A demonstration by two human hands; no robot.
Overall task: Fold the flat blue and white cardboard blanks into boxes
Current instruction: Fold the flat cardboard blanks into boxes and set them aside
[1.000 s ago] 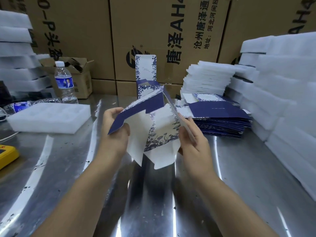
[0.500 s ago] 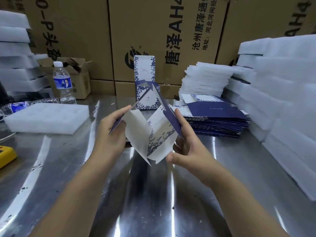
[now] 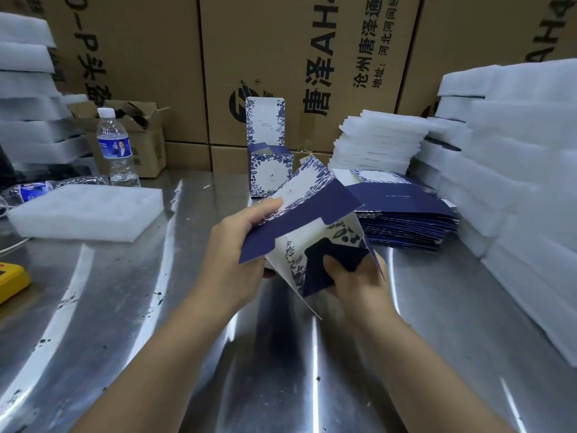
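Folding the bottom flaps of a half-opened box (image 3: 312, 210) held above the worktop (image 3: 125, 307) | left hand (image 3: 231, 264): fingers clamped on its upper edge | right hand (image 3: 359, 276): fingers pinching a dark flap | next: probably tuck that flap inward, keeping the walls square.

Bare left hand (image 3: 237, 260), bare right hand (image 3: 359, 279), forearms (image 3: 162, 354) bare as far as seen

2 bottles (image 3: 114, 145) (image 3: 31, 191), 1 standing box (image 3: 270, 173) and 1 held blank (image 3: 312, 214).
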